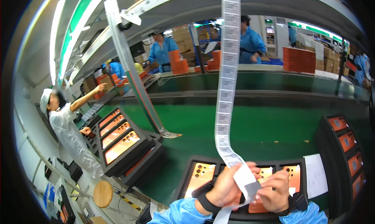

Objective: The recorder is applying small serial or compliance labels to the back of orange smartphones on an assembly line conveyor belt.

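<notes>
Hanging from overhead, the long white label strip (227,67) ended above the black tray (183,177) of copper phone backs, where the left hand (228,185) and right hand (275,190) both pinched it.

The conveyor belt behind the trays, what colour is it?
The conveyor belt is dark green, seen in the head view.

A label strip (226,87) hangs over the tray (183,181), with stacked trays (129,146) to its left.
</notes>
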{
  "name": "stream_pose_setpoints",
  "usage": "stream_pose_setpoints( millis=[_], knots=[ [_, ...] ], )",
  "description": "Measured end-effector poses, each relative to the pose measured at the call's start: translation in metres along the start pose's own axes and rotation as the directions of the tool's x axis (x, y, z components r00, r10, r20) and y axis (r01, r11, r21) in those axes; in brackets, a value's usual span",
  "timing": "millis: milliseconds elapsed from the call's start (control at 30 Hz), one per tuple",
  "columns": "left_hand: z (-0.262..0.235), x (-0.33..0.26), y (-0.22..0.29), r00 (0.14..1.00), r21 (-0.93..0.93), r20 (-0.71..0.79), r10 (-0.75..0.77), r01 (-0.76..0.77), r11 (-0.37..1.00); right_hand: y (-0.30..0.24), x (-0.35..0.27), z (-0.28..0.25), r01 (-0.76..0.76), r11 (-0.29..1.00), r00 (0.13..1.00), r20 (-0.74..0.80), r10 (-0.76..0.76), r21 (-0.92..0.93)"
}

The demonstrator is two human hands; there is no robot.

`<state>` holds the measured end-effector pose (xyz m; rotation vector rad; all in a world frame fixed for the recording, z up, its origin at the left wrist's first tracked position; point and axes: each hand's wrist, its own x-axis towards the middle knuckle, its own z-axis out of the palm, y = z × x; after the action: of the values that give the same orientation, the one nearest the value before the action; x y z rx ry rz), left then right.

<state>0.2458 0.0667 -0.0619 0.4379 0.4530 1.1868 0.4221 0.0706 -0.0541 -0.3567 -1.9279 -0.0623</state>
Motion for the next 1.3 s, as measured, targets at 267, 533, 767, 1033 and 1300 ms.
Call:
stream_pose_setpoints(
  millis=[267, 533, 767, 1033, 1300],
  knots=[
    [0.022, 0.006, 0.073, 0.979, 0.204, 0.019, 0.201, -0.200, 0.958, 0.024, 0.017, -0.048, -0.085, 0.996, 0.993, -0.088, 0.082, -0.034],
    [0.027, 0.052, 0.043, 0.997, 0.890, 0.080, -0.023, -0.061, 0.453, 0.040, 0.007, -0.074, -0.138, 0.979, 0.986, -0.115, 0.121, -0.153],
    [-0.006, 0.093, -0.023, 0.943, 0.798, 0.306, -0.132, -0.330, -0.504, 0.042, 0.000, -0.071, -0.184, 0.975, 0.973, -0.160, 0.164, -0.123],
    [-0.003, 0.107, -0.049, 0.945, 0.657, 0.306, -0.115, -0.297, -0.693, 0.047, -0.007, -0.071, -0.241, 0.966, 0.956, -0.192, 0.221, -0.091],
    [-0.012, 0.107, -0.062, 0.849, 0.356, 0.515, -0.118, -0.338, -0.871, 0.043, -0.012, -0.069, -0.279, 0.958, 0.949, -0.173, 0.264, -0.070]
  ],
)
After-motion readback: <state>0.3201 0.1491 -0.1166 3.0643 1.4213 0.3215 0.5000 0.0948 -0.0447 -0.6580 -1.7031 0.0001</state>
